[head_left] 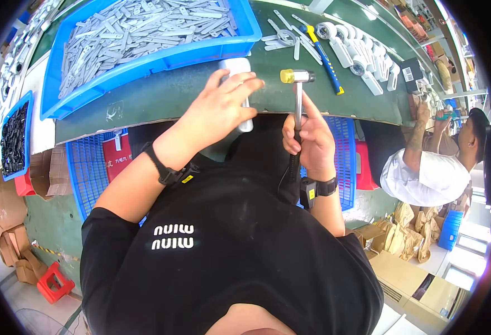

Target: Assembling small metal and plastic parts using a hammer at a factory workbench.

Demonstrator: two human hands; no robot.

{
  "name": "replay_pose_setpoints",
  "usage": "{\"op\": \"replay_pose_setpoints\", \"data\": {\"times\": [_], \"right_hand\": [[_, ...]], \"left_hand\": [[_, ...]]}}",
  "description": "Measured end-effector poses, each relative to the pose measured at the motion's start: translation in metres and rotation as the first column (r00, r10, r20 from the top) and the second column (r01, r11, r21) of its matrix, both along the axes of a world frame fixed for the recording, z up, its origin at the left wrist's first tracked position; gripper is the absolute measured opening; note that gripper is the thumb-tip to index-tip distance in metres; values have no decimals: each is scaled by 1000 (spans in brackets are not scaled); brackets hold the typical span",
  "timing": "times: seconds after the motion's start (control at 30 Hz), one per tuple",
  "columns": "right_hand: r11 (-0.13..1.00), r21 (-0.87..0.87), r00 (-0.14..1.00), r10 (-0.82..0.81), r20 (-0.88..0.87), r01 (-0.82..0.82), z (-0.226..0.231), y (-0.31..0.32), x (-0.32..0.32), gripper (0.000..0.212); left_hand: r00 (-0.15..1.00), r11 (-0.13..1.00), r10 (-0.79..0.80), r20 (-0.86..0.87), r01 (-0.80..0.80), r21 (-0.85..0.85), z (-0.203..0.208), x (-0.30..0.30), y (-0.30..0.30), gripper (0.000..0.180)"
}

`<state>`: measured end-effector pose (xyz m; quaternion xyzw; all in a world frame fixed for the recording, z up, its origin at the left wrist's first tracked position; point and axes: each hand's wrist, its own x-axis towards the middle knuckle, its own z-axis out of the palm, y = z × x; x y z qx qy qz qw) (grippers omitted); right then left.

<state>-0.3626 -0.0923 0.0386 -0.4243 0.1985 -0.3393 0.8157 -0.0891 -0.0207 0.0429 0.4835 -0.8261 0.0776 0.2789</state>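
My left hand (217, 106) is closed over a long, smooth white part (237, 66), its fingers reaching across it at the front edge of the green table (189, 89). The lower end of that part sticks out beyond the edge, below the fingers. In my right hand (315, 139) is a small mallet (298, 103) with a metal shank, held upright by its dark grip. One face of its head is yellow, the other black, and the head stands above the fingers, a short way right of the white part and apart from it.
A large blue tray (150, 58) full of flat grey strips stands at the back left. On the right lie a blue-and-yellow tool (325, 60), loose grey strips (297, 47) and several white round-headed parts (363, 53). A co-worker (424, 173) sits farther right.
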Motion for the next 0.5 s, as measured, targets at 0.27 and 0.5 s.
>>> {"op": "replay_pose_setpoints", "data": {"times": [0.27, 0.5], "right_hand": [[991, -124, 987, 27, -158, -47, -13, -1, -2, 55], [995, 104, 999, 10, -37, -6, -28, 15, 27, 62]], "left_hand": [[831, 923, 290, -475, -113, 367, -18, 46, 16, 30], [876, 982, 183, -446, -142, 126, -37, 47, 7, 25]]}}
